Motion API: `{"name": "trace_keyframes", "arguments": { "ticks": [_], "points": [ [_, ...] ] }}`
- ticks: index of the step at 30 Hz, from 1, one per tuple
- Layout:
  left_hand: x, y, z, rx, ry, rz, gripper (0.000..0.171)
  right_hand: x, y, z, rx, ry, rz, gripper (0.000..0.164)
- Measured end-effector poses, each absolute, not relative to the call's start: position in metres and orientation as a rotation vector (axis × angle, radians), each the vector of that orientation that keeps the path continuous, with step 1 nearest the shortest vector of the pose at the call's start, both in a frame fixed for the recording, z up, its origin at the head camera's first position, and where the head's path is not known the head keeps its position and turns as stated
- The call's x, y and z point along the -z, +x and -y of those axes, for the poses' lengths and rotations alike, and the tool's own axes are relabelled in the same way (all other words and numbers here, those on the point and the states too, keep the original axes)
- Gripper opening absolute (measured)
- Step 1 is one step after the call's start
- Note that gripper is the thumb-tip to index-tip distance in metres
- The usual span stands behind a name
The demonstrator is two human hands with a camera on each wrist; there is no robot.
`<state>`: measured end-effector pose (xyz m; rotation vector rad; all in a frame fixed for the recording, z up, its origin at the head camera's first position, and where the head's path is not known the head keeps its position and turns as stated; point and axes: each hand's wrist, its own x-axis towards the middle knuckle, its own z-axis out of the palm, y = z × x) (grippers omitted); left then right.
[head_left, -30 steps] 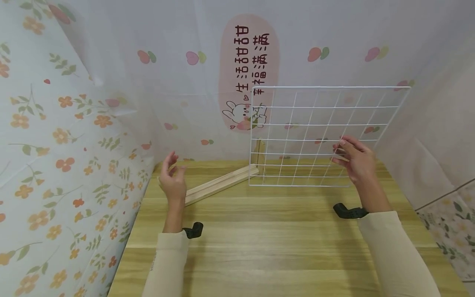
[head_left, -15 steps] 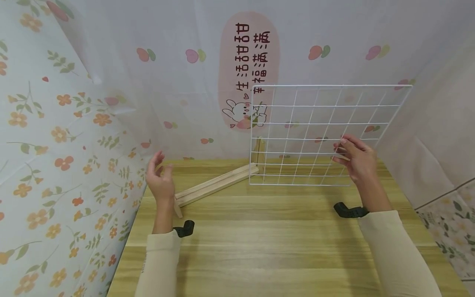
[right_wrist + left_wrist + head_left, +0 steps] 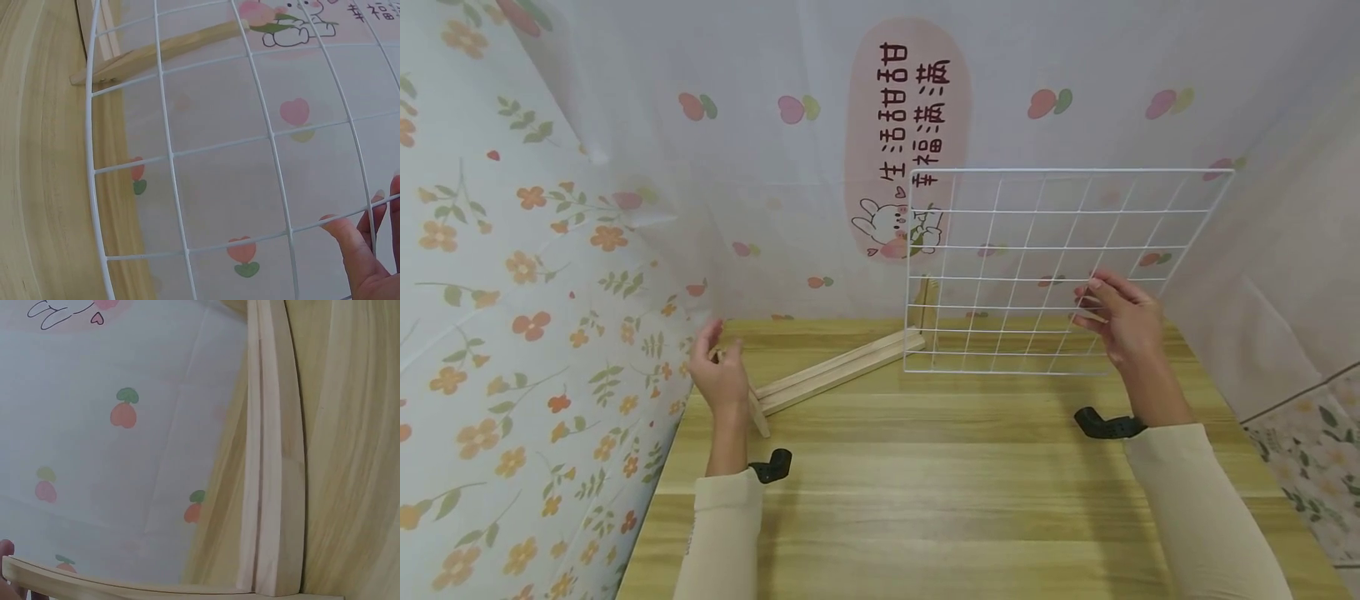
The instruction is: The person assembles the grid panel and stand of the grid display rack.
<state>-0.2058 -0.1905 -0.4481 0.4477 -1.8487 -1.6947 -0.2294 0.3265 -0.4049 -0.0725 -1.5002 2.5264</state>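
My right hand (image 3: 1133, 329) holds a white wire grid panel (image 3: 992, 247) upright near the back of the table, its thumb and fingers pinching the wires; the thumb (image 3: 353, 247) shows in the right wrist view. A pale wooden stand (image 3: 838, 371) lies slantwise to the left, made of a grooved bar with an upright piece at each end. Its far upright (image 3: 162, 53) shows behind the grid. At the near end my left hand (image 3: 722, 379) has its fingers curled around the top of the other upright (image 3: 125, 587), mostly hidden in the head view.
The table (image 3: 925, 500) has a wood-grain top. A white printed cloth (image 3: 760, 150) hangs behind it, and a flowered cloth (image 3: 550, 333) closes the left side. Each wrist wears a black camera mount (image 3: 1105, 423).
My left hand has moved left and slightly down to the stand's near upright, baring more of the bar and that upright. My right hand and the grid have hardly moved.
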Motion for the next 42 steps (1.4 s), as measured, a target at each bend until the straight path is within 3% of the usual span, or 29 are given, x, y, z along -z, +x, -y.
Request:
{"name": "trace_keyframes", "arguments": {
  "ticks": [11, 22, 42],
  "points": [
    [0.462, -0.202, 0.194, 1.736, 0.577, 1.834, 0.052, 0.403, -0.23, -0.326, -2.535, -0.087, 1.458, 0.014],
    [0.469, -0.2, 0.196, 1.747, 0.655, 1.82, 0.036, 0.401, -0.23, -0.328, -2.53, -0.09, 1.443, 0.015],
    [0.477, -0.198, 0.206, 1.713, 0.548, 1.912, 0.04, 0.399, -0.228, -0.333, -2.53, -0.124, 1.42, 0.015]
  ]
}}
